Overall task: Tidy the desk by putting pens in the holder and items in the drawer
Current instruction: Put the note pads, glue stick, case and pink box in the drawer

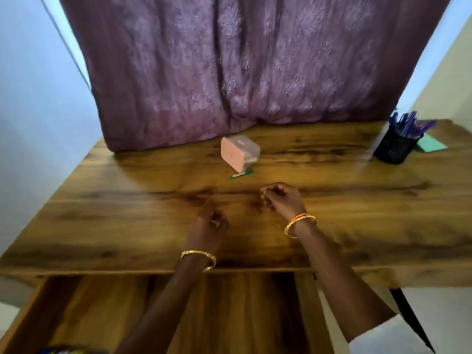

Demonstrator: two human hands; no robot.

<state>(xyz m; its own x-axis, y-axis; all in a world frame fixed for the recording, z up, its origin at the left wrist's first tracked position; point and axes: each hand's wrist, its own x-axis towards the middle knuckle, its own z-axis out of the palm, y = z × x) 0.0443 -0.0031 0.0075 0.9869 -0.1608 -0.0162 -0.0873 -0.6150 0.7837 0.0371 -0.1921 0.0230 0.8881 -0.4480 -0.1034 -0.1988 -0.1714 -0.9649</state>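
Observation:
A black mesh pen holder (394,146) full of blue pens stands at the desk's far right. A pink and clear plastic box (238,153) lies at the desk's middle back, with a small green strip (241,174) just in front of it. My left hand (210,226) hovers over the desk's near middle, fingers curled around something small and pale that is too blurred to identify. My right hand (281,198) is a little farther in, fingers bent, nothing visible in it. The drawer (102,310) under the desk's front edge stands open.
The wooden desk (127,213) backs onto a purple curtain (242,60). A teal card (431,144) lies behind the pen holder at the far right. Something colourful (63,350) shows at the drawer's near left corner. A black desk leg (411,318) is at lower right.

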